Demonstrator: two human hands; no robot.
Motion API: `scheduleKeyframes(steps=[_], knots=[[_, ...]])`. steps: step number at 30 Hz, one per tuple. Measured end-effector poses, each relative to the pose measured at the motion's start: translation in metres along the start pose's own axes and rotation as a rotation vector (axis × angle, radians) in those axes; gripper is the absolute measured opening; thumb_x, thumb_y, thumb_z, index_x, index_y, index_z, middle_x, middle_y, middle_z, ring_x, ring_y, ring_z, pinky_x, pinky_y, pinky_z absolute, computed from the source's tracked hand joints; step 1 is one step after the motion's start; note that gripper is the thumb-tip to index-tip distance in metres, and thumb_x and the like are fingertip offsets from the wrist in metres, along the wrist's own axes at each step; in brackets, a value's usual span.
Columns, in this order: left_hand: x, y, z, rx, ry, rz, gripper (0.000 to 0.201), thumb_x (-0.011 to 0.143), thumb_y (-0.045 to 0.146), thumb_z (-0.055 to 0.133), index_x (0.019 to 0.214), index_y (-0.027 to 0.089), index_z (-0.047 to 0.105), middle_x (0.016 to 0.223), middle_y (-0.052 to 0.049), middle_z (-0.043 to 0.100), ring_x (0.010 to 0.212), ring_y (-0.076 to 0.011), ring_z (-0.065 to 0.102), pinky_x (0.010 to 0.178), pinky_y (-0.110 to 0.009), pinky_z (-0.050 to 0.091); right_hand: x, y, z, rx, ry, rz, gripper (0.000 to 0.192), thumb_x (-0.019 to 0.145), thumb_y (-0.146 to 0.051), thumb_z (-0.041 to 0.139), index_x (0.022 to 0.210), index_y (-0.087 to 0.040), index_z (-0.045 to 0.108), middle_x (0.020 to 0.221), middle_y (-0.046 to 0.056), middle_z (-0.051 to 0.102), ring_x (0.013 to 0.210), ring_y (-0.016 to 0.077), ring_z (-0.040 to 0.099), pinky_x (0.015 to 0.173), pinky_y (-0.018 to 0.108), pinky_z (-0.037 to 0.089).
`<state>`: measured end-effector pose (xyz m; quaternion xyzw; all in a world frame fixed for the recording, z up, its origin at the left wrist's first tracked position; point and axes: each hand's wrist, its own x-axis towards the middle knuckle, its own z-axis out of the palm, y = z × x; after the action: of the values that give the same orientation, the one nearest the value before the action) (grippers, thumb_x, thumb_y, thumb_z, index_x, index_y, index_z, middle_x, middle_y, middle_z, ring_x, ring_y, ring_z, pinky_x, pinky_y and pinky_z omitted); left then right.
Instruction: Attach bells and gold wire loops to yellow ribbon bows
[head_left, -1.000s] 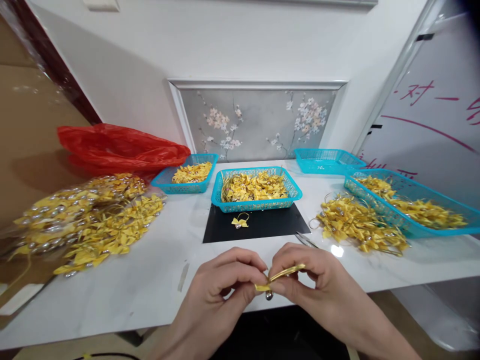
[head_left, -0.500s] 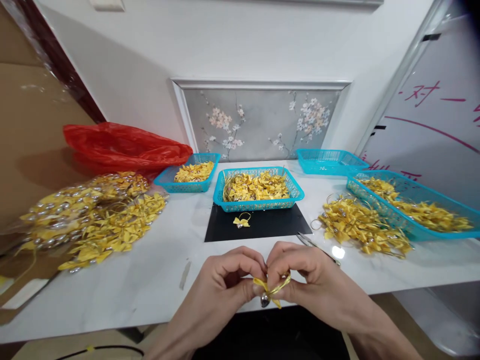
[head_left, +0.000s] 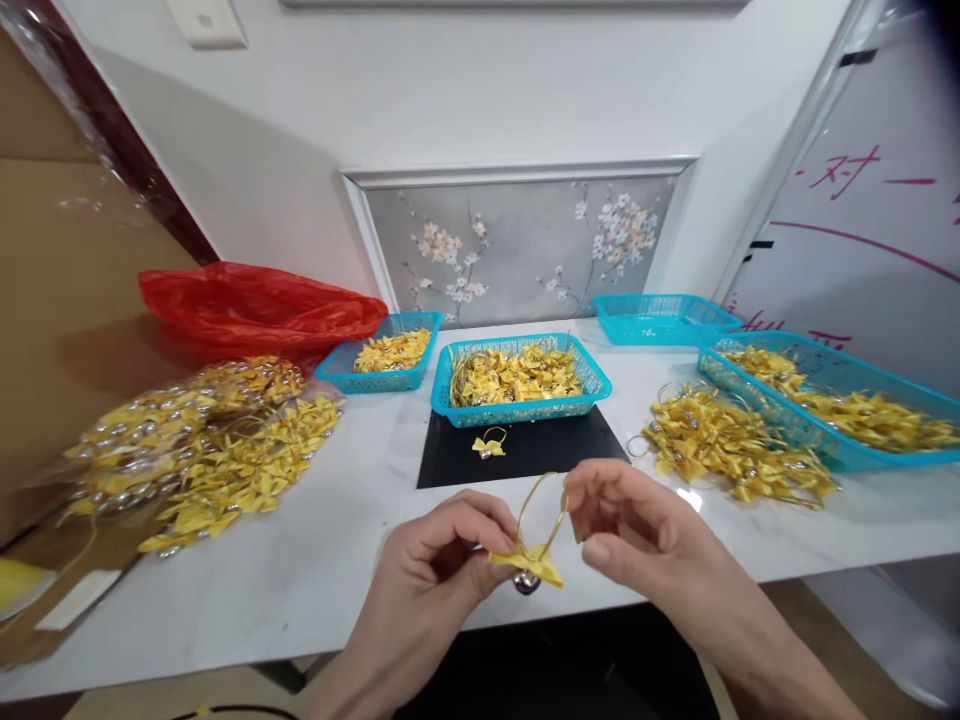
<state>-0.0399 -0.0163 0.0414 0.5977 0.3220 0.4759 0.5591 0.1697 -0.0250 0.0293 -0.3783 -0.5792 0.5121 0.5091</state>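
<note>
My left hand (head_left: 444, 572) pinches one wing of a yellow ribbon bow (head_left: 541, 566) between thumb and fingers. A silver bell (head_left: 526, 583) hangs under the bow, and a gold cord loop (head_left: 524, 500) stands up from it. Just right of the loop is my right hand (head_left: 646, 530), thumb and fingers apart, its fingertips close to the cord; whether they touch it I cannot tell. Another bow with a bell (head_left: 489, 448) lies on the black mat (head_left: 450, 468), in front of a blue basket (head_left: 517, 412) heaped with such bows.
Bow piles lie at left (head_left: 247, 475) and right (head_left: 739, 445). Blue baskets stand at back left (head_left: 375, 381), back right (head_left: 667, 330) and far right (head_left: 825, 440). A red plastic bag (head_left: 262, 310) sits behind the left pile. The white table (head_left: 337, 560) ends before me.
My right hand has let go of the bow and moved slightly right, its fingers spreading. The cord loop now stands upright. My left hand keeps its pinch; the view has shifted slightly.
</note>
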Motion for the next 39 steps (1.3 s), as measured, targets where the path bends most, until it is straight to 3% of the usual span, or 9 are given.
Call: scheduleKeyframes(steps=[3,8,13,20,25,30,36,39], knots=[[-0.001,0.0,0.001,-0.007,0.033,0.017,0.01,0.08,0.012,0.073,0.072,0.019,0.072,0.082,-0.001,0.063,0.068,-0.0114,0.063,0.064,-0.022,0.053,-0.007,0.006,0.006,-0.039,0.121,-0.13,0.016,0.084,-0.025,0.068,0.098,-0.026,0.06,0.083,-0.001,0.056,0.072,0.0137,0.055,0.065,0.024,0.049],[-0.001,-0.002,0.005,-0.045,0.079,0.02,0.01,0.079,0.014,0.073,0.071,0.019,0.07,0.082,-0.001,0.065,0.067,-0.0113,0.063,0.063,-0.021,0.053,-0.011,0.007,0.02,-0.212,0.075,-0.395,0.032,0.078,-0.007,0.07,0.1,-0.028,0.061,0.084,-0.001,0.06,0.072,0.0139,0.058,0.066,0.025,0.05],[-0.003,-0.004,0.007,-0.057,0.086,0.013,0.011,0.08,0.012,0.073,0.071,0.019,0.069,0.078,0.0,0.07,0.068,-0.0109,0.063,0.064,-0.019,0.051,-0.003,0.005,0.026,-0.327,0.102,-0.488,0.015,0.084,-0.007,0.064,0.085,-0.022,0.065,0.078,0.001,0.063,0.072,0.0151,0.061,0.064,0.026,0.05],[-0.006,-0.004,0.015,-0.173,0.15,-0.011,0.01,0.077,0.016,0.077,0.075,0.02,0.068,0.077,0.001,0.071,0.065,-0.0097,0.065,0.063,-0.017,0.051,-0.005,0.003,0.025,-0.317,0.106,-0.428,0.014,0.088,-0.011,0.06,0.078,-0.02,0.061,0.074,0.001,0.06,0.068,0.0139,0.058,0.061,0.025,0.046],[-0.01,-0.007,0.009,-0.146,0.09,-0.045,0.021,0.073,0.019,0.081,0.09,0.025,0.069,0.088,0.001,0.072,0.076,-0.0124,0.066,0.069,-0.019,0.052,-0.007,0.003,0.025,-0.265,0.093,-0.285,0.014,0.092,-0.021,0.057,0.078,-0.021,0.058,0.07,-0.001,0.058,0.063,0.0128,0.053,0.058,0.023,0.043],[-0.01,-0.004,0.01,-0.01,0.174,-0.1,0.007,0.076,0.024,0.078,0.077,0.021,0.072,0.074,0.001,0.07,0.068,-0.0114,0.061,0.064,-0.017,0.049,-0.007,0.002,0.025,-0.184,0.057,-0.178,0.016,0.093,-0.028,0.055,0.08,-0.021,0.059,0.066,-0.002,0.056,0.059,0.0117,0.049,0.053,0.022,0.041],[-0.007,-0.007,0.02,-0.059,0.21,-0.216,0.014,0.082,0.031,0.072,0.075,0.019,0.071,0.069,0.001,0.067,0.064,-0.011,0.057,0.064,-0.019,0.048,-0.006,0.004,0.025,-0.005,0.02,-0.049,0.014,0.094,-0.034,0.053,0.095,-0.022,0.06,0.073,-0.001,0.058,0.063,0.0119,0.054,0.057,0.021,0.046],[-0.008,-0.01,0.025,-0.107,0.222,-0.249,0.016,0.08,0.031,0.073,0.072,0.018,0.069,0.068,0.002,0.063,0.062,-0.0105,0.054,0.06,-0.019,0.047,-0.007,0.006,0.025,-0.046,0.021,-0.014,0.014,0.092,-0.035,0.057,0.089,-0.021,0.06,0.073,-0.001,0.057,0.063,0.0117,0.053,0.057,0.021,0.045]])
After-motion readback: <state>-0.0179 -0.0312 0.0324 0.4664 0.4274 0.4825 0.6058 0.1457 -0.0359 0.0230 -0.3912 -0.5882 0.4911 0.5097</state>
